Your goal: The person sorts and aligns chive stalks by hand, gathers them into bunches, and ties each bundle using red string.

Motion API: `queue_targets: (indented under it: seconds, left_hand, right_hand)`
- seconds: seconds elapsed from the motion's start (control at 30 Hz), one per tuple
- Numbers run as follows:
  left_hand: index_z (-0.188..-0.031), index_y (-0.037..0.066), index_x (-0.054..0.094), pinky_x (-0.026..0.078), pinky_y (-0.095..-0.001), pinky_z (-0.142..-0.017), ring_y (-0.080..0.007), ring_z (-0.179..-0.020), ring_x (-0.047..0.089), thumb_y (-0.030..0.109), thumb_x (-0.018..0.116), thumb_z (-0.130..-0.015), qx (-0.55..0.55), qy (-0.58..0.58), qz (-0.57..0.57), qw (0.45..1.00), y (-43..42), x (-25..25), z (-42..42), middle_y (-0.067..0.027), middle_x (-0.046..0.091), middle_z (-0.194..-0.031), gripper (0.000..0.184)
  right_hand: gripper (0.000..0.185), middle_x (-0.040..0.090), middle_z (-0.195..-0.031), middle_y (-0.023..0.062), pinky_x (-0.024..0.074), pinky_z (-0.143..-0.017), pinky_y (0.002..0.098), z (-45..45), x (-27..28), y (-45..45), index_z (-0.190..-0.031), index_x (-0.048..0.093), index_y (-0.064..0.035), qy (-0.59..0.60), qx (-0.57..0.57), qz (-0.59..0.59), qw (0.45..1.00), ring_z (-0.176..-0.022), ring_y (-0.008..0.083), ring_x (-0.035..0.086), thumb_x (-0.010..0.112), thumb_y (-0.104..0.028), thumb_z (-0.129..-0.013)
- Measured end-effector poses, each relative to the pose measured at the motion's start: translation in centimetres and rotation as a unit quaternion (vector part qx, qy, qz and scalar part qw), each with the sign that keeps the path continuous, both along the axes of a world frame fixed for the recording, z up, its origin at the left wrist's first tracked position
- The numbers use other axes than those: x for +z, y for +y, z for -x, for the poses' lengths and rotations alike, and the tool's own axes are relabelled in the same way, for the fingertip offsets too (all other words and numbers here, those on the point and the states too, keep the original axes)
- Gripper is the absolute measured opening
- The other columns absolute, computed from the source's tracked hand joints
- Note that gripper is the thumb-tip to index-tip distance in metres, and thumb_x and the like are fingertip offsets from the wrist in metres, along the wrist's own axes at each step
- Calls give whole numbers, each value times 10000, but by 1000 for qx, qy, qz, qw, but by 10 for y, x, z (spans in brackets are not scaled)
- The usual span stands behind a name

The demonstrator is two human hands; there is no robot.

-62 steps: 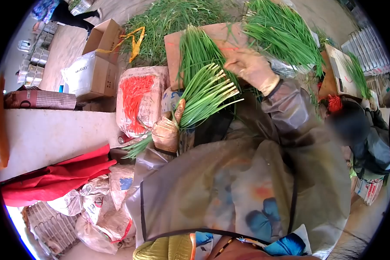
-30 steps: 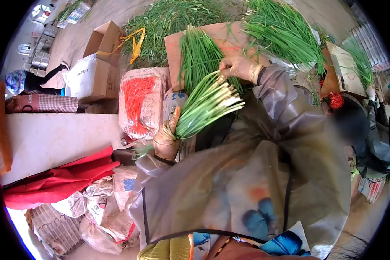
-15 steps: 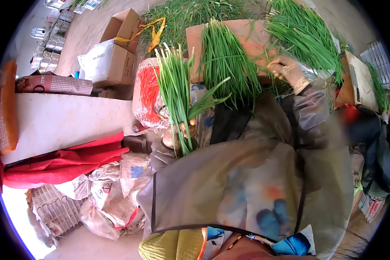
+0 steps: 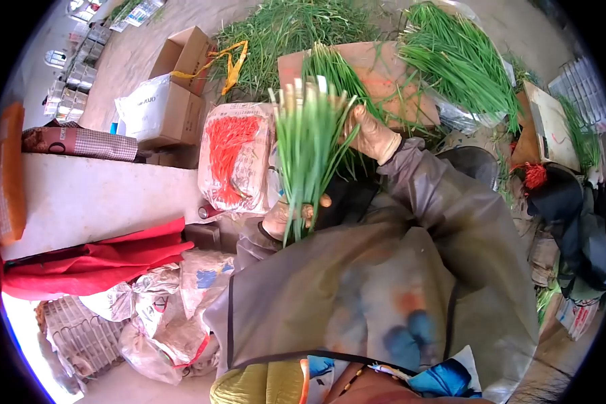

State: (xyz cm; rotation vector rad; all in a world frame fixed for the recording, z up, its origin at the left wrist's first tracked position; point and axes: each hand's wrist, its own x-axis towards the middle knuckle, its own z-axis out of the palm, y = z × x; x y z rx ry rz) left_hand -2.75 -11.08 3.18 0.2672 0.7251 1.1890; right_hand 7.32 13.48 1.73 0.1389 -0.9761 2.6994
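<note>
Upright, the green bunch [image 4: 308,138] stands in the left hand [image 4: 288,219], whose fingers close around its lower stalks. Beside its upper right side, the right hand [image 4: 373,135] is partly hidden; its grip is unclear. Behind, more stalks [image 4: 331,64] lie near the cardboard's [image 4: 414,108] left edge.

Bright, diffuse daylight fills the view, with a blown-out white glare at the lower left edge and a dull sheen on the apron [image 4: 330,289]; shadows are soft. The round fisheye frame bends its edges into black corners. Motion blur softens the tips of the held stalks [image 4: 310,128]
</note>
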Motion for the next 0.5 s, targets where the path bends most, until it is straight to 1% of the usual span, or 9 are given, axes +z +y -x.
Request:
queue_targets:
  seconds: [0.03,0.07,0.1,0.17,0.2,0.27,0.3,0.4,0.5]
  left_hand:
    - [-1062,9,568,417,-199,-505,-84,-568,518,85,674,-749,11,36,16,999,5,7,-5,-31,616,-812,338]
    - [-1061,16,572,417,-197,-514,-86,-570,515,64,680,-738,21,71,34,997,11,13,-12,-29,617,-835,344]
    - [-1061,16,572,417,-197,-514,-86,-570,515,64,680,-738,23,66,32,997,12,9,-18,-29,617,-835,344]
    - [-1012,42,596,418,-198,-546,-81,-611,515,17,662,-732,45,185,81,978,17,-2,-27,-21,607,-882,289]
    - [-1012,42,596,418,-198,-546,-81,-611,515,17,662,-732,42,181,79,979,20,-6,-31,-21,607,-882,289]
    - [-1026,19,591,472,-233,-579,-121,-658,584,38,722,-675,98,105,-21,989,29,-13,-46,-71,636,-832,375]
    - [-1005,18,595,472,-231,-625,-120,-714,580,53,729,-666,74,95,-26,992,31,-13,-47,-76,632,-870,366]
    - [-1025,27,580,468,-233,-633,-115,-730,573,35,709,-676,-10,63,-49,997,41,-8,-56,-63,626,-873,372]
    - [-1045,36,565,464,-235,-640,-109,-746,567,18,689,-686,-123,70,-59,988,58,-6,-59,-50,619,-876,380]
  right_hand:
    - [876,441,-1278,76,355,-982,376,1,12,1,-1344,285,-67,-38,-37,-29,998,-1165,192,438,591,-599,-718]
    - [820,470,-1244,77,381,-961,375,-2,17,1,-1321,324,-71,-67,-85,-18,994,-1127,194,472,611,-559,-729]
    - [790,478,-1232,76,392,-949,367,-3,8,6,-1309,339,-66,-92,-107,-24,990,-1107,195,486,626,-527,-736]
    - [759,486,-1221,75,403,-938,359,-9,5,10,-1296,355,-62,-120,-132,-32,983,-1088,196,500,641,-495,-742]
    - [714,523,-1161,55,416,-906,343,-15,10,9,-1285,378,-51,-123,-137,-27,982,-1045,178,519,662,-430,-750]
    - [616,581,-1000,22,448,-826,314,-34,23,16,-1235,457,-42,-129,-149,-37,980,-933,151,554,706,-317,-742]
    - [590,578,-970,11,453,-812,302,-42,27,19,-1222,475,-47,-136,-120,-25,983,-901,136,555,706,-301,-742]
    - [569,566,-895,-17,462,-758,256,-66,37,23,-1217,492,-61,-148,-56,7,987,-812,95,544,709,-275,-737]
    - [568,558,-879,-26,461,-729,229,-86,37,33,-1203,508,-60,-159,-46,-10,986,-773,89,541,725,-250,-714]
